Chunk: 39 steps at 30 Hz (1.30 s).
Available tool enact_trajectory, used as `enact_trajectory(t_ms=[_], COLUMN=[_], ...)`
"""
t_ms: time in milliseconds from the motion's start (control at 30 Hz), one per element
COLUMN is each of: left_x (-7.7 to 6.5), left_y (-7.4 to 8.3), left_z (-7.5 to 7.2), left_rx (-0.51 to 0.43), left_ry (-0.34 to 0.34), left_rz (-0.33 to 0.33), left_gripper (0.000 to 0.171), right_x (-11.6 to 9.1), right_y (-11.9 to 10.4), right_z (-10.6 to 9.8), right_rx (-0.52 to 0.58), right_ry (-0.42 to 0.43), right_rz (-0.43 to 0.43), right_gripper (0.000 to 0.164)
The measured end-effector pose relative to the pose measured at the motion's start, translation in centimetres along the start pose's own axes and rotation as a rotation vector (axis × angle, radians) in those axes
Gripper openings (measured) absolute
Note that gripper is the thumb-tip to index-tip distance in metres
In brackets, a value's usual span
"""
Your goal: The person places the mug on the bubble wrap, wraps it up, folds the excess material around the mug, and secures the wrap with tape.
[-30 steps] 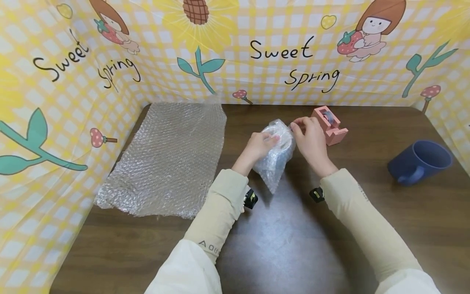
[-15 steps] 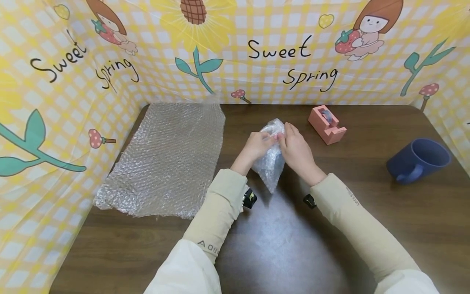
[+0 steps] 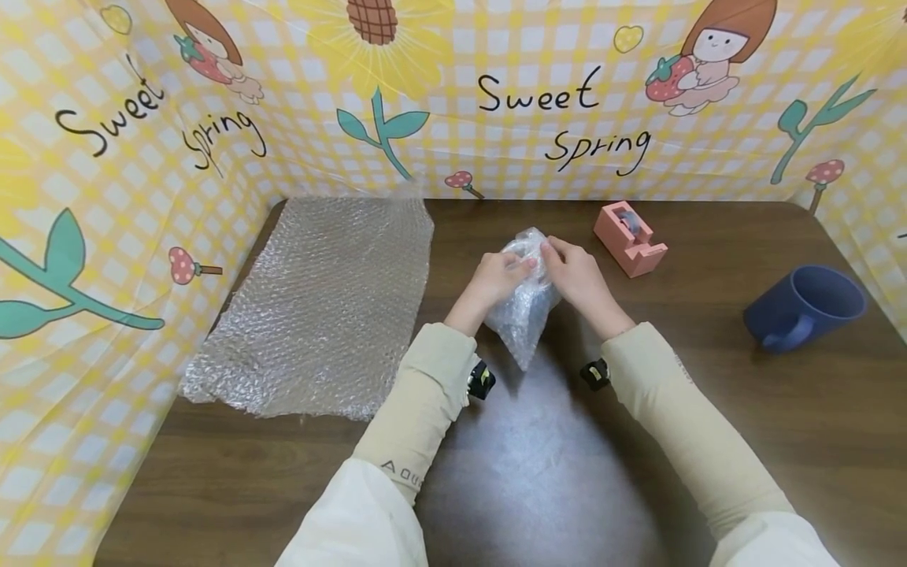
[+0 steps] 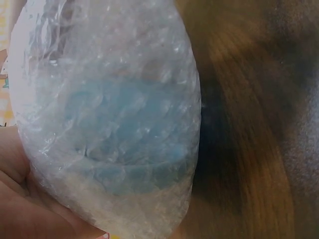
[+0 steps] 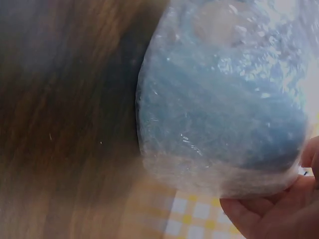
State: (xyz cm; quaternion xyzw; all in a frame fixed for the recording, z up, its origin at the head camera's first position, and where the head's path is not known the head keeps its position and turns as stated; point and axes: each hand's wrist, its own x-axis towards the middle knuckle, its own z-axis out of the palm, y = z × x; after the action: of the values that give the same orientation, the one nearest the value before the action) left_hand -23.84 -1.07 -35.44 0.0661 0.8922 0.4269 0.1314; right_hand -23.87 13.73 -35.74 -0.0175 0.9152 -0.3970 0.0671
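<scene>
Over the counter [image 3: 815, 441], left hand [image 3: 494, 279] and right hand [image 3: 577, 272] each pinch the far end of the bubble-wrapped bundle [image 3: 523, 319] in a narrow grip, ideally snug without crushing it.

Bluish wrapped bundle [image 3: 523, 319], pink dispenser [image 3: 629, 250], blue mug [image 3: 786, 311], yellow-checked cloth [image 3: 468, 142]

"Sweet Spring" twice on cloth [image 3: 453, 63]; perhaps "Aou" on left sleeve [image 3: 411, 421]

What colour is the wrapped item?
The wrapped item looks light blue, clearest in the left wrist view.
</scene>
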Motion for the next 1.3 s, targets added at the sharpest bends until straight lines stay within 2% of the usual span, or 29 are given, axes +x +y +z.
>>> enact_trajectory(t_ms=[133, 333, 433, 633, 867, 1133, 1300], left_x=[0.01, 0.01, -0.03, -0.12, -0.26, -0.34, -0.30], left_y=[0.06, 0.07, 0.10, 0.28, 0.82, 0.94, 0.67], left_z=[0.07, -0.09, -0.16, 0.12, 0.42, 0.51, 0.53], left_rx=[-0.007, 0.006, 0.001, -0.015, 0.034, 0.018, -0.008], left_ry=[-0.001, -0.014, -0.017, 0.033, 0.107, 0.114, 0.096], left_rz=[0.004, -0.016, -0.031, -0.044, -0.126, -0.110, -0.074], left_gripper=[0.040, 0.045, 0.049, 0.038, 0.059, 0.050, 0.048], right_x=[0.14, 0.05, 0.04, 0.13, 0.30, 0.24, 0.34], right_y=[0.16, -0.24, -0.16, 0.15, 0.28, 0.29, 0.62], right_z=[-0.27, 0.11, 0.28, 0.21, 0.15, 0.15, -0.10], right_rx=[0.063, 0.050, 0.077, 0.142, 0.098, 0.040, 0.110], right_ry=[-0.011, 0.026, 0.039, 0.054, 0.030, 0.012, -0.016], right_rz=[-0.003, 0.000, -0.001, 0.010, -0.010, -0.034, -0.015], right_gripper=[0.051, 0.048, 0.047, 0.046, 0.048, 0.051, 0.051])
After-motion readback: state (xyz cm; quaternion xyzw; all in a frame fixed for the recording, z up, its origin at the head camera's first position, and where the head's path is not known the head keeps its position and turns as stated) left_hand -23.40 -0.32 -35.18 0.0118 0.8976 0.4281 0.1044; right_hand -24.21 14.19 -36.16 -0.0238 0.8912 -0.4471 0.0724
